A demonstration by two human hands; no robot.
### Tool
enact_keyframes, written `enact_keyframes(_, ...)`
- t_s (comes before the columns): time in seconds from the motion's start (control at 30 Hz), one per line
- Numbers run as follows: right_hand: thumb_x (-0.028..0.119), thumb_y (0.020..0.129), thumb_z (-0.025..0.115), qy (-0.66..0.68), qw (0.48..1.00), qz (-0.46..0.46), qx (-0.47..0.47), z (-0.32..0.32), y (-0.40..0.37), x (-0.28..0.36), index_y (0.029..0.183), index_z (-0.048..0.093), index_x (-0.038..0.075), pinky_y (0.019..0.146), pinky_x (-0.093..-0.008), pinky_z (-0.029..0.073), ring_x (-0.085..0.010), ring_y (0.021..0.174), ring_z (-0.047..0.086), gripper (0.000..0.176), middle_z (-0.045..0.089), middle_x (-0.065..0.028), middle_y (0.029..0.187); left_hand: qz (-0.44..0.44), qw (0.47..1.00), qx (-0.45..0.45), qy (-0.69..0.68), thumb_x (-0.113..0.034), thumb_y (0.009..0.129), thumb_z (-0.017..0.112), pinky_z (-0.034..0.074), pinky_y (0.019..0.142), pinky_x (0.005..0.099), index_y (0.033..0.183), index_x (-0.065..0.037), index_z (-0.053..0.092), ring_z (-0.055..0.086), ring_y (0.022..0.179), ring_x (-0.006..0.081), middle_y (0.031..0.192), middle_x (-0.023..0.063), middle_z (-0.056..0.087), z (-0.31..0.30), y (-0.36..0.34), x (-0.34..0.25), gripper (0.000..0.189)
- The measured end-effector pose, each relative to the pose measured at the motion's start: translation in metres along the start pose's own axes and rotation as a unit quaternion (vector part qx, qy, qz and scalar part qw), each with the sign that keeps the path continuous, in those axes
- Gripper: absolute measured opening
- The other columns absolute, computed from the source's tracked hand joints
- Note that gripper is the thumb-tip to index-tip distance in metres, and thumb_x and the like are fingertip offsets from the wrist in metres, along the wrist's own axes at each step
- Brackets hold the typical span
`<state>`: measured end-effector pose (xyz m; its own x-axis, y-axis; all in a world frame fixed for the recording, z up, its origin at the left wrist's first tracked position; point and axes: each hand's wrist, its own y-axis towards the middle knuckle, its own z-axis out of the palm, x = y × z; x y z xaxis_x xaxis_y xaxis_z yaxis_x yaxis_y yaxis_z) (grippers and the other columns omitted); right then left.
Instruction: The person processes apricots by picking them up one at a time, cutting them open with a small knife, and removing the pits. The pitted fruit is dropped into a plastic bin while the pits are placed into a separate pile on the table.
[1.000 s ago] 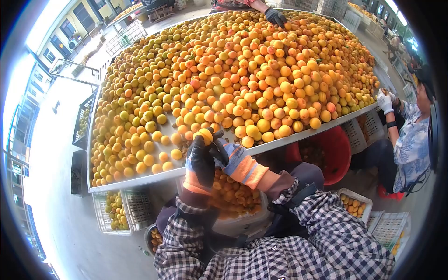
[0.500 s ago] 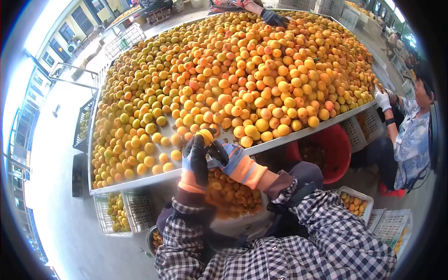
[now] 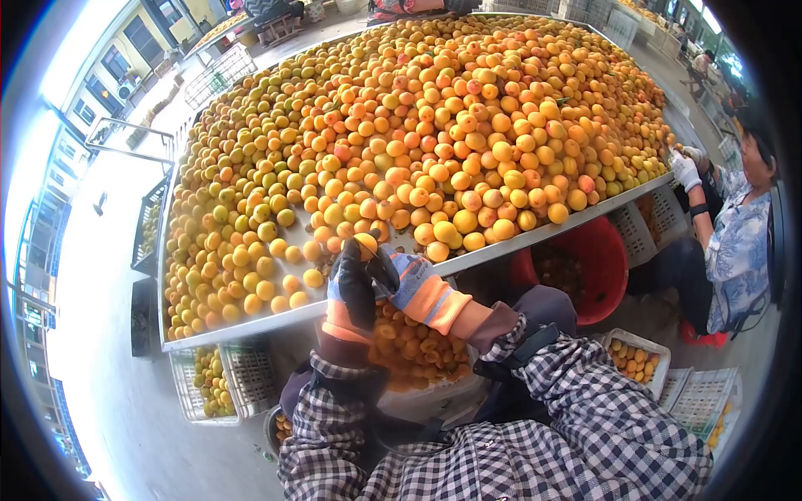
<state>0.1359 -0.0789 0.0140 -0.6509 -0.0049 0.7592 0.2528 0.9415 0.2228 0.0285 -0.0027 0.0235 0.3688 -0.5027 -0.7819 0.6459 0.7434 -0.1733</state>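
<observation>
An apricot (image 3: 366, 244) sits between my two gloved hands, just above the near edge of the metal table (image 3: 313, 307). My left hand (image 3: 354, 288), in a black, orange and grey-blue glove, is closed on it from the left and below. From the right, my right hand (image 3: 399, 275) is bent inward with its dark fingertips pressed close to the same fruit. Whether it also has a small tool is hidden. Right beneath my wrists stands a container of opened apricot halves (image 3: 418, 346). A large heap of whole apricots (image 3: 468, 142) covers the table ahead.
A red tub (image 3: 606, 275) stands under the table at the right. White crates (image 3: 249, 380) are at the lower left and right. A person in a blue patterned shirt (image 3: 735, 259) sits at the right edge. Another person's sleeve (image 3: 409, 7) shows at the far side.
The dark-gloved hand across the table has drawn back from the heap to the far edge. My hands stay together around the apricot, with only a slight shift of the fingers.
</observation>
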Motion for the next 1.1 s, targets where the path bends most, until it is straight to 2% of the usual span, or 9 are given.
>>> enact_keyframes(0.1,0.029,0.084,0.063,-0.024,0.999,0.021,0.023,-0.001,0.005,-0.001,0.116,0.046,0.005,0.072,-0.0440,0.051,-0.0379,0.086,0.064,0.044,0.065,-0.0199,0.091,0.022,0.998,-0.010,0.055,-0.037,0.099,0.045,0.045,0.072,0.0240,0.109,0.001,0.061,0.057,0.080,0.0132,0.094,0.0066,0.064,0.006,-0.003,-0.007,0.042)
enact_keyframes(0.23,0.033,0.084,0.062,-0.068,0.995,0.069,0.016,-0.008,0.012,0.009,0.127,0.041,0.006,0.073,-0.0439,0.051,-0.0376,0.087,0.064,0.054,0.064,-0.0214,0.099,-0.010,1.000,0.007,0.022,-0.038,0.098,0.047,0.047,0.077,0.0263,0.112,0.000,0.059,0.059,0.086,0.0152,0.098,0.0078,0.063,-0.011,0.003,-0.002,0.042)
enact_keyframes(0.33,0.033,0.087,0.058,-0.111,0.991,0.037,-0.064,0.001,0.008,0.008,0.138,0.031,0.009,0.072,-0.0444,0.051,-0.0384,0.087,0.064,0.063,0.061,-0.0231,0.106,-0.048,0.996,-0.019,-0.075,-0.038,0.097,0.050,0.049,0.086,0.0298,0.117,-0.002,0.055,0.060,0.094,0.0188,0.104,0.0092,0.063,-0.011,0.009,0.006,0.042)
enact_keyframes(0.43,0.030,0.090,0.055,-0.082,0.995,0.052,-0.021,-0.009,0.008,0.017,0.144,0.022,0.014,0.073,-0.0452,0.051,-0.0388,0.090,0.064,0.066,0.058,-0.0256,0.113,-0.043,0.982,0.034,-0.183,-0.037,0.096,0.053,0.048,0.093,0.0328,0.122,-0.004,0.051,0.060,0.101,0.0217,0.111,0.0099,0.061,0.001,0.004,0.003,0.043)
enact_keyframes(0.57,0.028,0.091,0.053,-0.090,0.995,0.049,0.010,-0.010,0.010,0.020,0.144,0.023,0.016,0.073,-0.0465,0.051,-0.0397,0.091,0.063,0.062,0.058,-0.0259,0.114,-0.034,0.988,0.053,-0.144,-0.040,0.096,0.051,0.047,0.094,0.0336,0.122,-0.004,0.051,0.059,0.103,0.0213,0.113,0.0094,0.060,0.002,0.004,-0.002,0.045)
enact_keyframes(0.63,0.027,0.091,0.053,-0.005,0.998,0.044,0.037,-0.017,0.011,0.024,0.143,0.024,0.016,0.076,-0.0473,0.051,-0.0400,0.094,0.062,0.061,0.058,-0.0251,0.114,-0.027,0.990,0.057,-0.124,-0.041,0.096,0.051,0.047,0.094,0.0339,0.122,-0.004,0.051,0.059,0.103,0.0206,0.113,0.0092,0.060,-0.004,0.005,-0.004,0.045)
enact_keyframes(0.7,0.025,0.090,0.054,0.008,0.999,0.020,0.028,-0.014,0.010,0.016,0.142,0.025,0.015,0.077,-0.0472,0.050,-0.0404,0.094,0.061,0.061,0.059,-0.0245,0.112,-0.014,0.998,0.056,-0.028,-0.039,0.097,0.049,0.046,0.094,0.0343,0.122,-0.003,0.052,0.059,0.104,0.0210,0.114,0.0097,0.060,-0.008,0.007,-0.008,0.044)
enact_keyframes(0.93,0.019,0.084,0.063,0.068,0.994,-0.085,-0.033,-0.014,0.009,0.000,0.141,0.029,0.015,0.080,-0.0460,0.050,-0.0410,0.097,0.059,0.066,0.060,-0.0231,0.111,-0.021,0.994,0.093,-0.059,-0.028,0.094,0.051,0.048,0.092,0.0362,0.120,-0.001,0.053,0.059,0.107,0.0231,0.114,0.0108,0.061,-0.018,0.009,-0.008,0.038)
enact_keyframes(1.1,0.021,0.083,0.064,0.073,0.995,-0.071,-0.024,-0.012,0.008,-0.012,0.141,0.029,0.015,0.080,-0.0450,0.050,-0.0398,0.095,0.061,0.068,0.061,-0.0223,0.109,-0.019,0.996,0.088,-0.001,-0.031,0.092,0.054,0.051,0.087,0.0375,0.118,-0.002,0.055,0.061,0.106,0.0239,0.114,0.0117,0.062,-0.009,0.000,-0.016,0.040)
